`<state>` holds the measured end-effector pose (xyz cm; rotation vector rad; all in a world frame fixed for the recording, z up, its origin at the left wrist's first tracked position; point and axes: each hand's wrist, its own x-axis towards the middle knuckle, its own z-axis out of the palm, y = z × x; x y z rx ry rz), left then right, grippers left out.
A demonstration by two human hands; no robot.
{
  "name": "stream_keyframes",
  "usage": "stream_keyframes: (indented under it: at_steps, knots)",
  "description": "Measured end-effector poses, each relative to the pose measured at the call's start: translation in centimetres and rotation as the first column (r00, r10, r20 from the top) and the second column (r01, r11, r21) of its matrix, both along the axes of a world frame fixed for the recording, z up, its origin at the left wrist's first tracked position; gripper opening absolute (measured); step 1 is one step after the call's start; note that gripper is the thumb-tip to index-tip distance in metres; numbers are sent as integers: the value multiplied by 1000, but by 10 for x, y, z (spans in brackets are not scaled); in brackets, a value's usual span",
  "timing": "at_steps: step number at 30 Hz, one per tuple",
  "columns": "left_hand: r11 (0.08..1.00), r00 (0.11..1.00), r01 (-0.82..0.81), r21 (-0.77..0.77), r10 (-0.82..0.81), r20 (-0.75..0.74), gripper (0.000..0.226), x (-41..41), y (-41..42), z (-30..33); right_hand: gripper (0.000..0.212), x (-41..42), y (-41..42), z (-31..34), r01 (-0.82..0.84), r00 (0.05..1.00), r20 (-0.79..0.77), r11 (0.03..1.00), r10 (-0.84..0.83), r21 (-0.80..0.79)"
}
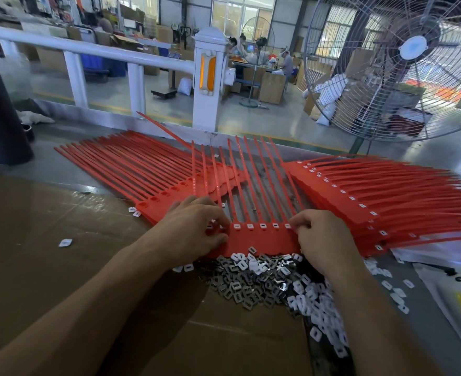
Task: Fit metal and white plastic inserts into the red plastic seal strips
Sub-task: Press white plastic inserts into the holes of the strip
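Cardboard sheet point(61, 267) fills lower left | red seal strip point(261, 240) at centre, white inserts seated along its head | left hand point(194, 234) pinches strip's left end | right hand point(324, 240) grips its right end | metal inserts point(248, 286) and white plastic inserts point(316, 302) heaped just below strip

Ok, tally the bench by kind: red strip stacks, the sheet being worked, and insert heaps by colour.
Red strip stacks: 2, left and right
Red strip sheet being worked: 1
Grey metal insert heap: 1
White insert heap: 1
Total: 5
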<state>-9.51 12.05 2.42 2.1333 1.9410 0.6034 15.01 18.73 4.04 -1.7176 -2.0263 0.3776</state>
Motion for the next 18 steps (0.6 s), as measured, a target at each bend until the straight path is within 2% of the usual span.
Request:
stream_keyframes:
  at_steps: [5,13,18]
  knots:
    - [1000,1000,-9,9,9,11,33,0,0,-1,32,4,2,-1,-29,999,-29,1000,29,-5]
    - [999,999,-42,-11,42,25,46,0,0,-2,40,-3,-1,4,-50,985,163,998,57,-46]
    - [999,999,-42,-13,42,19,44,-1,0,-2,40,-6,0,3,-25,986,166,999,31,-40]
